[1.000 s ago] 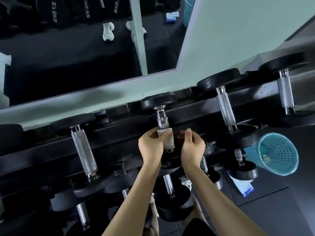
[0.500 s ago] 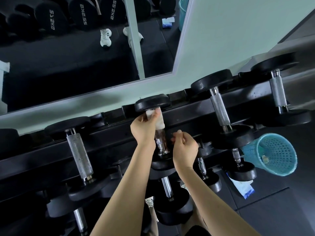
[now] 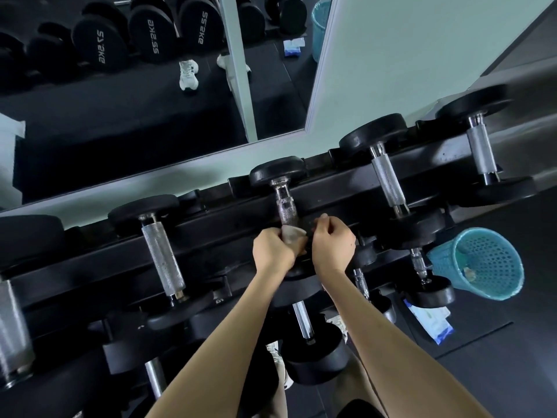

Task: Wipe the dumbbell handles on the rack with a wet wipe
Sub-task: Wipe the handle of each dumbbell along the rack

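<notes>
A black dumbbell with a knurled chrome handle lies on the top tier of the black rack, in the middle. My left hand grips a white wet wipe wrapped around the near end of that handle. My right hand is just to the right of the handle with curled fingers, thumb and fingertips pinched near the rack bar; whether it holds anything I cannot tell. The near head of this dumbbell is hidden behind both hands.
More dumbbells sit on the rack at left and right, with others on lower tiers. A teal mesh bin stands at the right, a wipe packet on the floor below it. A wall mirror is behind.
My left hand slid the wipe from the far end of the handle back down to its near end. The right hand stayed beside the handle.
</notes>
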